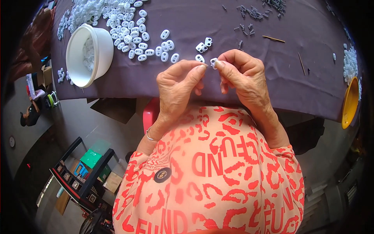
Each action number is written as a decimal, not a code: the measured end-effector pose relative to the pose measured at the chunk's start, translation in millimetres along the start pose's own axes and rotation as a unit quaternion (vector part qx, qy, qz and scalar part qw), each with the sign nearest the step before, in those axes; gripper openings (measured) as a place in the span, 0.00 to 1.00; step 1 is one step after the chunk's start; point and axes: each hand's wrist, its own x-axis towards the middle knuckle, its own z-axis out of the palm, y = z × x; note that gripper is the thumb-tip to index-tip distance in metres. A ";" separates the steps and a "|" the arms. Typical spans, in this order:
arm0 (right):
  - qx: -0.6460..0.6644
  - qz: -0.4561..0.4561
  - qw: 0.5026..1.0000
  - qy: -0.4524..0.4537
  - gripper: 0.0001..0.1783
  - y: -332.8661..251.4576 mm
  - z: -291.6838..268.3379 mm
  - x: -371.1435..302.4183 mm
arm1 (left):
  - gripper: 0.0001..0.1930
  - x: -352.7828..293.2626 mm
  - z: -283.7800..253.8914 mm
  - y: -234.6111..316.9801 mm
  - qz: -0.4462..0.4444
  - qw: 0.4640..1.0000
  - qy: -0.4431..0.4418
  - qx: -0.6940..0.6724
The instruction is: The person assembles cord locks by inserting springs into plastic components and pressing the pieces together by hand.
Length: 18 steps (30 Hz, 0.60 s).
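My right hand [246,74] pinches a small white two-holed plastic cord lock [213,62] between thumb and forefinger. Facing it, my left hand [180,80] has thumb and forefinger pressed together on a tiny dark bit, too small to name for sure. The fingertips of both hands are close but apart, above the table's near edge. Just beyond them a single white cord lock [200,58] lies on the cloth, with a small group of cord locks [201,47] behind it. More loose cord locks [164,46] are spread beyond my left hand.
A large heap of white cord locks [126,27] covers the far left, beside a white tub [102,58] holding small pale pieces. Small dark springs [255,14] lie far right, near a thin brown stick [274,39]. A yellow bowl [349,103] sits at the right edge by translucent pieces [350,64].
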 end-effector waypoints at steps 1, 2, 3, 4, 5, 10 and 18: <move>0.000 0.000 1.000 0.000 0.07 0.1 1.4 -0.2 | 0.06 0.2 -0.1 -0.8 -0.002 1.000 -0.008 -0.021; -0.002 -0.007 1.000 0.002 0.07 0.3 2.9 -0.2 | 0.06 0.3 -0.1 -1.6 -0.004 0.999 -0.017 -0.042; -0.005 -0.013 1.000 0.004 0.07 0.9 4.0 -0.2 | 0.06 0.1 -0.4 -2.8 -0.004 0.999 -0.016 -0.042; -0.005 -0.014 1.000 0.004 0.07 1.5 4.7 -0.3 | 0.06 -0.1 -0.5 -4.0 -0.005 0.998 -0.022 -0.053; -0.012 -0.014 1.000 0.005 0.07 2.3 5.2 -0.3 | 0.06 -0.2 -0.5 -4.7 -0.006 0.997 -0.028 -0.065; -0.015 -0.003 1.000 0.012 0.07 3.3 7.1 -3.0 | 0.06 -0.8 0.5 -7.3 -0.024 0.996 -0.018 -0.089; -0.067 -0.064 0.995 0.046 0.06 16.1 11.4 -4.4 | 0.06 -0.1 0.7 -7.1 0.033 0.999 -0.016 -0.018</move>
